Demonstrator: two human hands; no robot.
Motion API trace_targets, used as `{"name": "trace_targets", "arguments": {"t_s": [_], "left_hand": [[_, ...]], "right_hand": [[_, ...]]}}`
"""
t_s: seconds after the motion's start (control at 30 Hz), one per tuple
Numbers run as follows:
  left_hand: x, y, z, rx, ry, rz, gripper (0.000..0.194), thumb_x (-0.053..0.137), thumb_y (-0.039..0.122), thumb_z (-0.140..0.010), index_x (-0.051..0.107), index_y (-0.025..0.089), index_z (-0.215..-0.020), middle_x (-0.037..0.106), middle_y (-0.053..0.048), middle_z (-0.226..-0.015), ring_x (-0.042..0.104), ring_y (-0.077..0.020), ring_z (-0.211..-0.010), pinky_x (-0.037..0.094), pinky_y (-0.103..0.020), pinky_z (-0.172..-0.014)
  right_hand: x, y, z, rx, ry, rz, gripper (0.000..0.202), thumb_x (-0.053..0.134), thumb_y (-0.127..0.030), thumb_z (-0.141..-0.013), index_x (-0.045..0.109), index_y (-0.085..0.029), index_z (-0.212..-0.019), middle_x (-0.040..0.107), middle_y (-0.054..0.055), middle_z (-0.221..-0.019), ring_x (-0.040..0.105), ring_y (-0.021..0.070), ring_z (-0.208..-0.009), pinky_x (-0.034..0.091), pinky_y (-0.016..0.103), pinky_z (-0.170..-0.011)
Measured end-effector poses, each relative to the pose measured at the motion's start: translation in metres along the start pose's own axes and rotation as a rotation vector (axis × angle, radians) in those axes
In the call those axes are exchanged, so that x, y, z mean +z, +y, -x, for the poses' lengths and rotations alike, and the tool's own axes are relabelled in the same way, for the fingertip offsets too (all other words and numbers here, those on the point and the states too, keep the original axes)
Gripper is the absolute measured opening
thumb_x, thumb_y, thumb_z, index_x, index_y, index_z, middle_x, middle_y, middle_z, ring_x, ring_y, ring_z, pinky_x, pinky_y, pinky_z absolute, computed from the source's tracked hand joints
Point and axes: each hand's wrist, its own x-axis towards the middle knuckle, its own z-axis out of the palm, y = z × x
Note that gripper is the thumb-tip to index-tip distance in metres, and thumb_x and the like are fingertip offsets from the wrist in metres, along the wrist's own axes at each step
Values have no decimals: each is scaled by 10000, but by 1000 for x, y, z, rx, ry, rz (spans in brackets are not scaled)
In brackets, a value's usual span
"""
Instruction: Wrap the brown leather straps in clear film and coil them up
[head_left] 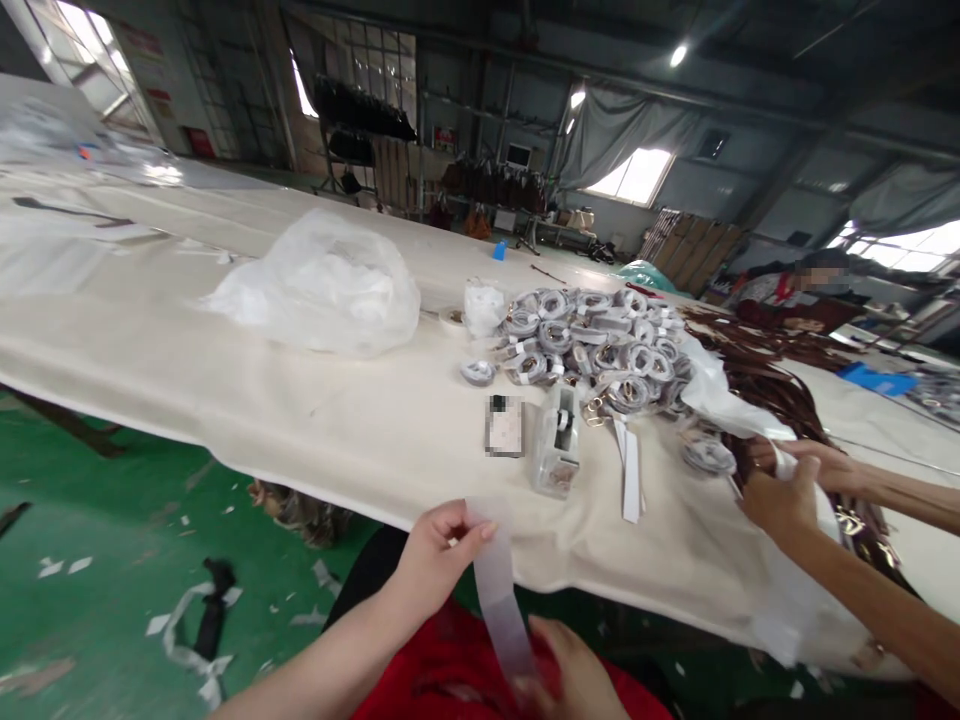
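Observation:
Between thumb and fingers, my left hand (439,555) pinches the upper end of a translucent whitish plastic strip (499,590) at the table's front edge. The strip hangs down over my red clothing. My right hand (574,670), a little blurred, is closed at its lower end, with the fingertips partly hidden at the bottom of the view. On the table just beyond stand a tape dispenser (556,445) and a small blurred-out flat object (505,427). White strips (631,475) lie right of the dispenser.
Coiled grey straps (592,345) with metal clips are heaped behind the dispenser. A clear plastic bag (330,285) sits to their left. At right, a co-worker's hands (787,495) hold white material beside brown straps (780,385). Another person (795,295) is farther back. Scraps litter the green floor (97,520).

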Motion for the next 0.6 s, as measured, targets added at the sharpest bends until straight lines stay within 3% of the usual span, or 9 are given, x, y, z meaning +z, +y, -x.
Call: {"name": "trace_targets", "arguments": {"t_s": [0.13, 0.23, 0.3, 0.37, 0.47, 0.6], "left_hand": [[24, -7, 18, -44, -220, -114, 340, 721, 448, -779, 674, 133, -661, 623, -29, -662, 531, -146, -639, 432, -238, -637], [36, -12, 28, -54, -277, -156, 340, 740, 426, -755, 630, 144, -601, 592, -14, -616, 496, -132, -602, 400, -229, -608], [38, -16, 30, -56, -289, -148, 344, 751, 413, -738, 599, 149, -580, 578, -7, -596, 481, -126, -586, 387, -227, -593], [37, -19, 29, -62, -280, -134, 356, 755, 410, -726, 568, 153, -567, 554, 4, -575, 457, -118, -562, 374, -224, -572], [33, -16, 27, -57, -313, -137, 336, 715, 432, -754, 595, 152, -613, 550, 4, -595, 461, -123, -573, 386, -224, -570], [31, -12, 27, 10, -439, -279, 181, 710, 381, -760, 723, 201, -765, 673, -28, -763, 592, -192, -746, 470, -257, -716]], "right_hand": [[3, -19, -3, -242, -60, 114, 506, 820, -219, -700, 682, -254, -1186, 668, 78, -1238, 579, 297, -1167, 430, 409, -1037], [9, -34, -2, -421, -135, 198, 309, 700, -228, -823, 714, -246, -1131, 701, 72, -1149, 618, 264, -1073, 448, 372, -988], [13, -41, 0, -424, -152, 202, 166, 621, -268, -895, 764, -234, -972, 723, 60, -1023, 642, 229, -955, 482, 323, -896], [15, -43, 2, -403, -168, 211, 224, 582, -315, -927, 779, -223, -871, 720, 54, -936, 642, 209, -869, 490, 295, -826], [18, -41, 0, -399, -182, 206, 248, 588, -373, -928, 788, -235, -883, 729, 54, -943, 647, 209, -880, 484, 292, -835], [21, -34, -7, -476, -186, 188, 382, 524, -490, -942, 787, -233, -839, 753, 57, -886, 667, 219, -838, 498, 301, -789]]}}
